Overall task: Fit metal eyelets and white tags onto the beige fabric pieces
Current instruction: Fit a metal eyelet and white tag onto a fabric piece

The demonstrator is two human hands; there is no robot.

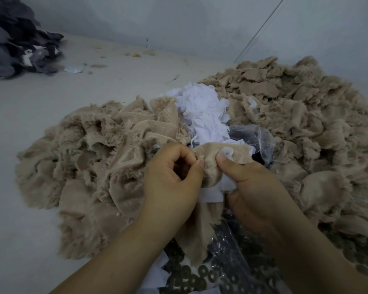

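Head view: the left hand [170,177] and right hand [251,187] both pinch one frayed beige fabric piece [210,164] between thumb and curled fingers, with a white tag [212,195] beneath it, above dark metal ring eyelets [202,274] in clear plastic

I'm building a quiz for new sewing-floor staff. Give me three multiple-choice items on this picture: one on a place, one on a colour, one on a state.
1. Where does the pile of white tags lie?
A. between the beige fabric heaps
B. on the dark fabric pile
C. against the wall

2. What colour is the fabric pile at far left?
A. red
B. dark grey
C. yellow

3. What are the left hand and right hand doing?
A. resting flat
B. hanging idle
C. pinching a beige fabric piece

Answers: 1 A, beige heaps flank it; 2 B, it looks dark grey; 3 C, both thumbs press the piece.
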